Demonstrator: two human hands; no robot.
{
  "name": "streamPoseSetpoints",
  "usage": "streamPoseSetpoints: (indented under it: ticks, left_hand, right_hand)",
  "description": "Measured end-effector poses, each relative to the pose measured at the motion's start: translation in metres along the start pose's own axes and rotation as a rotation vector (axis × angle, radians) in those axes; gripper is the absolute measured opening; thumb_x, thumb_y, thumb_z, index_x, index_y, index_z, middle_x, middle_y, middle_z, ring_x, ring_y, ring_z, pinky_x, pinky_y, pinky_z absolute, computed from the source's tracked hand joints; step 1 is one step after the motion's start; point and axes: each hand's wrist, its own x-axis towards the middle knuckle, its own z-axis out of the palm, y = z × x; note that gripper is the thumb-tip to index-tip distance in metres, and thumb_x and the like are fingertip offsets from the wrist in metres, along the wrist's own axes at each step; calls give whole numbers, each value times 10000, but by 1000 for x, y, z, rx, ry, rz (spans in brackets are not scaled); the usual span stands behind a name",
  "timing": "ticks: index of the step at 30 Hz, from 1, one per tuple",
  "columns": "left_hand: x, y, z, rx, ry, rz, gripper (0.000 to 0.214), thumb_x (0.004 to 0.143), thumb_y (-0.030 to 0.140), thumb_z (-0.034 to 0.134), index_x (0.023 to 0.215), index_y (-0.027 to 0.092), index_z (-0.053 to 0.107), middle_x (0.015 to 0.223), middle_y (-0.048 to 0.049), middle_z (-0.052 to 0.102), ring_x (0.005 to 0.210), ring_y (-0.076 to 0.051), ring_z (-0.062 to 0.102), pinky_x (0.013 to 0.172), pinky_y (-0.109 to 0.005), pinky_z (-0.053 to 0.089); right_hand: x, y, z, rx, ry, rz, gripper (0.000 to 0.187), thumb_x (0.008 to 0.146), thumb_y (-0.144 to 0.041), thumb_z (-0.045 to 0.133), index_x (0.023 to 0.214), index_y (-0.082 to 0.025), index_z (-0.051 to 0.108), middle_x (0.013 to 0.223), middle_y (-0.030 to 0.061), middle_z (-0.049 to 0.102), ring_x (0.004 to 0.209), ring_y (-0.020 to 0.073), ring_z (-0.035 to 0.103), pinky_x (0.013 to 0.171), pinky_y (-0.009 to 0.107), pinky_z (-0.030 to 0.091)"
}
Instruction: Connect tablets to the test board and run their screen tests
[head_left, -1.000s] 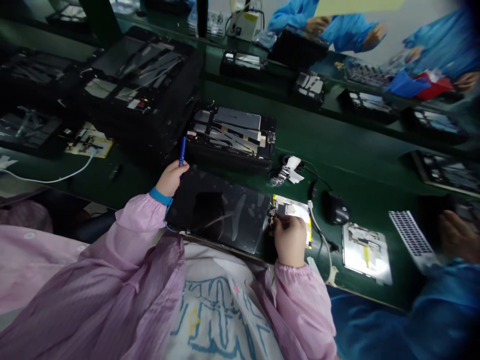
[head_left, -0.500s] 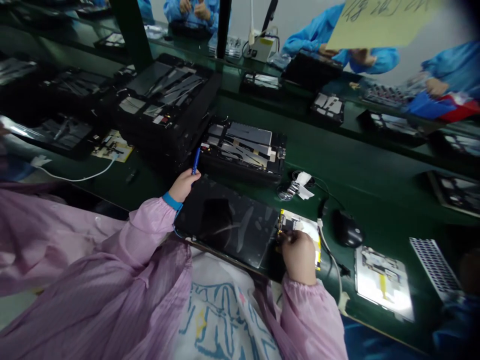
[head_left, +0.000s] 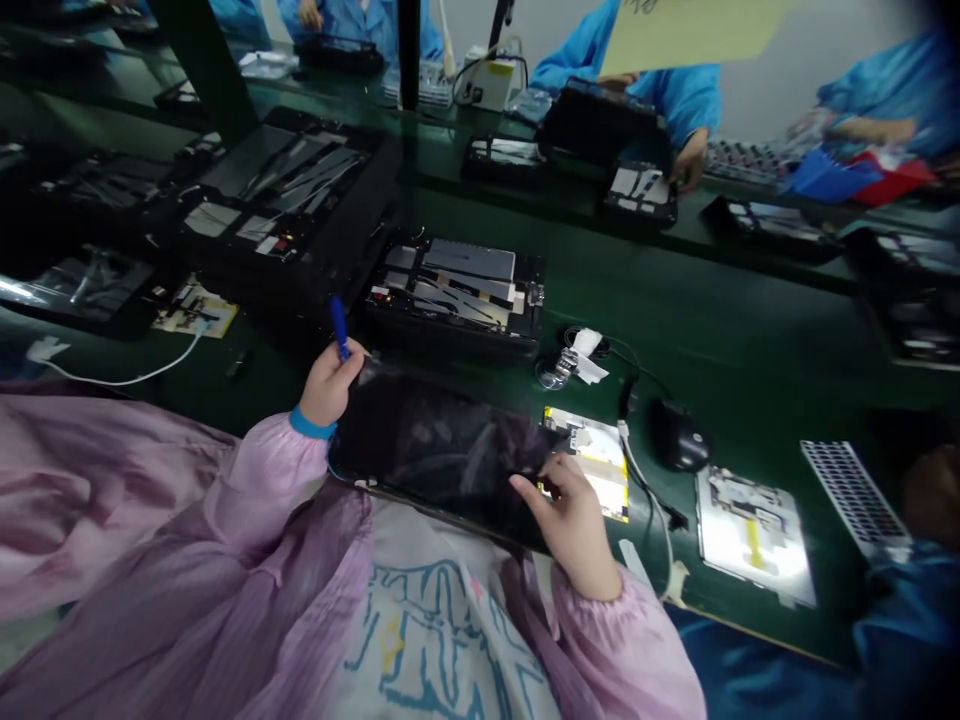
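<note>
A black, glossy tablet-like panel lies in front of me at the bench's near edge. My left hand is closed at its left end, with a blue pen-like tool sticking up from the grip. At the other end, my right hand pinches the panel's right edge, thumb on top and the other fingers partly hidden. Just beyond that hand lies a white part with yellow edges. Behind the panel rests a stack of opened tablet housings with grey strips on top.
A taller stack of housings rises at left. To the right are a black mouse, cables, a silver plate with circuitry and a white grid sheet. Co-workers in blue sleeves sit across the bench.
My right hand has opened its grip somewhat and now has its thumb on the panel's edge. Reflections on the panel have shifted. Across the bench, a co-worker's hand has reached a small housing.
</note>
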Motion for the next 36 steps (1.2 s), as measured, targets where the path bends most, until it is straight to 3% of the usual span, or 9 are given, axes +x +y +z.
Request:
streamPoseSetpoints:
  ticks: [4, 6, 9, 12, 16, 20, 26, 32, 36]
  left_hand:
    - [-15, 26, -31, 36, -94, 487, 177, 843, 374, 591, 812, 208, 644, 711, -36, 649, 607, -138, 588, 564, -258, 467]
    - [-21, 38, -46, 180, -145, 648, 142, 846, 338, 600, 832, 221, 679, 746, -48, 683, 672, -150, 636, 602, -257, 504]
    - [-34, 42, -57, 421, -191, 735, 114, 849, 258, 600, 885, 219, 701, 883, -61, 714, 723, -134, 665, 626, -223, 534]
    - [-45, 25, -56, 561, -185, 765, 108, 846, 231, 604, 855, 207, 709, 829, -44, 720, 661, -107, 666, 583, -180, 535]
    - [-47, -6, -49, 585, -164, 736, 134, 852, 207, 590, 902, 204, 714, 858, -42, 752, 723, -128, 710, 666, -199, 576]
    - [-40, -20, -47, 636, -315, 566, 213, 863, 190, 545, 1009, 196, 700, 1022, -55, 746, 891, -169, 718, 811, -265, 588]
    - [-38, -16, -36, 720, -399, 241, 369, 887, 388, 508, 1135, 145, 633, 1211, -111, 668, 1092, -224, 651, 959, -378, 535]
    - [-48, -15, -30, 707, -454, 195, 351, 877, 423, 509, 1005, 143, 677, 1117, -115, 707, 1035, -229, 672, 945, -364, 530]
    - [-45, -2, -38, 738, -534, 135, 378, 863, 451, 524, 1017, 139, 671, 1113, -118, 707, 1008, -242, 677, 891, -355, 536]
  right_hand:
    - [-4, -8, -16, 38, 133, -237, 97, 839, -272, 617, 777, -218, 668, 798, 46, 639, 732, 191, 619, 619, 326, 509]
    - [-3, -5, -19, 43, 200, -366, 153, 847, -164, 577, 919, -233, 693, 928, 59, 680, 862, 207, 657, 727, 354, 539]
    - [3, 7, -12, 31, 217, -432, 269, 850, -84, 522, 1001, -242, 678, 1067, 76, 684, 962, 206, 662, 792, 367, 553]
    - [10, 22, 2, 24, 214, -421, 266, 853, -72, 496, 997, -227, 658, 1142, 104, 653, 1040, 218, 643, 826, 395, 557]
    - [16, 36, 15, -8, 190, -377, 305, 852, -60, 411, 1002, -211, 630, 1154, 120, 632, 1109, 233, 607, 870, 445, 537]
    - [13, 39, 17, -38, 107, -320, 316, 831, -66, 370, 1022, -189, 589, 1195, 143, 611, 1128, 243, 591, 907, 477, 509]
    - [16, 26, 33, -217, 191, -166, 239, 877, -311, 510, 1060, -168, 568, 1153, 178, 603, 1137, 321, 549, 928, 573, 454]
    - [29, 11, 58, -354, 76, -150, 365, 919, -309, 457, 1241, -172, 561, 1329, 156, 553, 1353, 390, 354, 1020, 670, 337]
    - [31, 13, 60, -269, 19, -200, 382, 925, -294, 454, 1243, -127, 585, 1394, 175, 493, 1389, 340, 324, 1081, 556, 367]
